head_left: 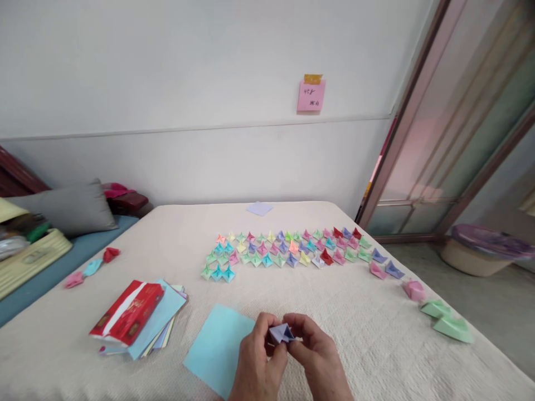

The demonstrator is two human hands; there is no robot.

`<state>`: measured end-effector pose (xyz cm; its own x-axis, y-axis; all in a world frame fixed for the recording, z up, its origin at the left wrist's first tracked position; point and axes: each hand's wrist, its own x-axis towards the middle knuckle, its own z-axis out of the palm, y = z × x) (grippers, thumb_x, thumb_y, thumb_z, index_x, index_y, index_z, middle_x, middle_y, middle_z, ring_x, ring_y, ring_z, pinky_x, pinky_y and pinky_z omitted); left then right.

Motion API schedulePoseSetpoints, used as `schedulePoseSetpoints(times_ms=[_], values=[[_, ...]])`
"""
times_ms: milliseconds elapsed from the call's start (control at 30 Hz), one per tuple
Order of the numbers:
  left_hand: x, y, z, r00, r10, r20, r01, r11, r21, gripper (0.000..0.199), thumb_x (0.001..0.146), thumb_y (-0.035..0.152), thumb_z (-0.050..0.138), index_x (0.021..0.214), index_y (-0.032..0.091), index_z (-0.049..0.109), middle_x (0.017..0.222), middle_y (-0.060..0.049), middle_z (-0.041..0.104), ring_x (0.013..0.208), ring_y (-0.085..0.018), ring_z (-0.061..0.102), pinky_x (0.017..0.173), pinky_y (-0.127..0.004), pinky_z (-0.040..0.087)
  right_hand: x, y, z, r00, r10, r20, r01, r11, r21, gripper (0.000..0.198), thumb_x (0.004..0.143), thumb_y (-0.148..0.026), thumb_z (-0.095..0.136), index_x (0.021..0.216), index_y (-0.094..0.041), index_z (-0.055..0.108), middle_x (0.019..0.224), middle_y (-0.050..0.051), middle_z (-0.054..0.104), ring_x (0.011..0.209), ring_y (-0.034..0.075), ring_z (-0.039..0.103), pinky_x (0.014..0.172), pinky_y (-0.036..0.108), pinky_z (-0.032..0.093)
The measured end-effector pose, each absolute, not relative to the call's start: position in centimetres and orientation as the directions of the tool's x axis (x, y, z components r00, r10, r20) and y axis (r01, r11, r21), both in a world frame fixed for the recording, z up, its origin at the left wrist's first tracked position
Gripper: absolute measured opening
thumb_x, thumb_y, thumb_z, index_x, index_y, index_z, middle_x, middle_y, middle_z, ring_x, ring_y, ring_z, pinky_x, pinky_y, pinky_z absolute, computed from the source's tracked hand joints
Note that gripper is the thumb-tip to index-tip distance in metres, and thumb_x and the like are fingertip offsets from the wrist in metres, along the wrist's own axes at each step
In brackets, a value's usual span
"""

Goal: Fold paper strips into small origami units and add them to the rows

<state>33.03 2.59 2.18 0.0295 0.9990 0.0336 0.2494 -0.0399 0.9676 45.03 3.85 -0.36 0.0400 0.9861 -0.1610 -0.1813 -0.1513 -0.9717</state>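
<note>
1. Boats (266,260) stand in rows across the table (175,234).
2. Behind them lies a far sheet (259,209); behind the table, a note (311,97) is on the wall (188,72).
3. Before the boats, a piece (281,333) sits between left hand (258,357) and right hand (318,355).
4. Left of these lies a near sheet (219,346); farther left, a packet (129,313) on a stack (170,305).
5. Three folds (92,267) lie near the left edge; beyond, a pillow (69,209).
6. Right of the table, a bin (468,262) stands on the floor (501,312).
</note>
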Motion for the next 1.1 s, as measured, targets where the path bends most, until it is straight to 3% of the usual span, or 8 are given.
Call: schedulePoseSetpoints(times_ms=[133, 333, 633, 800, 900, 1000, 1100], values=[[32.9, 2.9, 1.6, -0.038, 0.999, 0.001, 0.229, 0.007, 0.973, 0.016, 0.072, 0.014, 0.049, 0.086, 0.019, 0.055, 0.069, 0.000, 0.061, 0.063, -0.017, 0.055, 0.059, -0.025, 0.042, 45.0, 3.9, -0.5, 0.057, 0.990, -0.131, -0.108, -0.124, -0.986, 0.027, 0.058, -0.013, 0.064, 0.084, -0.017, 0.068, 0.074, 0.002, 0.065, 0.072, 0.021, 0.059, 0.067, 0.031, 0.045], [32.9, 3.1, 1.2, -0.074, 0.994, -0.081, 0.092, 0.088, 0.992, 0.026, 0.071, 0.012, 0.047, 0.095, 0.019, 0.050, 0.073, -0.001, 0.064, 0.061, -0.017, 0.058, 0.058, -0.027, 0.048, 44.3, 3.4, -0.1, 0.019, 0.998, -0.062, -0.130, -0.059, -0.990, 0.025, 0.065, -0.017, 0.058, 0.088, -0.018, 0.067, 0.076, 0.002, 0.065, 0.063, 0.018, 0.061, 0.061, 0.032, 0.049], [32.5, 3.4, 1.2, -0.119, 0.991, -0.065, -0.092, 0.054, 0.994, 0.015, 0.071, 0.015, 0.047, 0.085, 0.019, 0.053, 0.062, 0.003, 0.060, 0.056, -0.014, 0.055, 0.051, -0.022, 0.045, 44.6, 3.0, 1.8, -0.159, 0.974, 0.163, 0.222, 0.196, -0.955, 0.028, 0.070, -0.013, 0.050, 0.090, -0.023, 0.065, 0.081, 0.001, 0.070, 0.075, 0.020, 0.064, 0.066, 0.032, 0.045], [32.4, 3.7, 1.8, -0.089, 0.986, -0.139, -0.154, 0.124, 0.980, 0.014, 0.070, 0.016, 0.047, 0.083, 0.018, 0.052, 0.059, 0.003, 0.059, 0.052, -0.013, 0.054, 0.048, -0.022, 0.042, 44.6, 2.8, 0.5, -0.163, 0.921, 0.355, 0.397, 0.391, -0.830, 0.044, 0.067, -0.008, 0.051, 0.107, -0.026, 0.055, 0.092, 0.001, 0.068, 0.081, 0.020, 0.063, 0.069, 0.031, 0.050], [32.5, 3.8, 1.8, -0.097, 0.983, -0.153, -0.162, 0.136, 0.977, 0.012, 0.070, 0.015, 0.047, 0.081, 0.017, 0.053, 0.058, 0.003, 0.057, 0.050, -0.013, 0.052, 0.047, -0.023, 0.042, 44.7, 2.9, -0.2, -0.233, 0.842, 0.486, 0.481, 0.534, -0.695, 0.052, 0.067, -0.005, 0.048, 0.115, -0.025, 0.049, 0.099, 0.005, 0.066, 0.088, 0.022, 0.064, 0.073, 0.034, 0.053], [32.5, 3.9, 1.6, -0.104, 0.984, -0.146, -0.189, 0.125, 0.974, 0.010, 0.070, 0.016, 0.050, 0.080, 0.016, 0.054, 0.054, 0.005, 0.053, 0.047, -0.010, 0.048, 0.045, -0.021, 0.039, 45.0, 3.1, -0.3, -0.307, 0.729, 0.611, 0.580, 0.653, -0.487, 0.047, 0.071, -0.004, 0.047, 0.114, -0.023, 0.052, 0.108, 0.011, 0.065, 0.089, 0.025, 0.064, 0.072, 0.038, 0.054], [32.5, 3.9, 1.4, -0.086, 0.985, -0.150, -0.206, 0.130, 0.970, 0.011, 0.071, 0.016, 0.050, 0.081, 0.015, 0.055, 0.054, 0.006, 0.052, 0.045, -0.008, 0.046, 0.043, -0.020, 0.038, 45.5, 3.4, 0.1, -0.363, 0.668, 0.649, 0.651, 0.680, -0.337, 0.032, 0.078, -0.006, 0.046, 0.103, -0.021, 0.060, 0.106, 0.013, 0.066, 0.081, 0.025, 0.065, 0.066, 0.038, 0.054]])
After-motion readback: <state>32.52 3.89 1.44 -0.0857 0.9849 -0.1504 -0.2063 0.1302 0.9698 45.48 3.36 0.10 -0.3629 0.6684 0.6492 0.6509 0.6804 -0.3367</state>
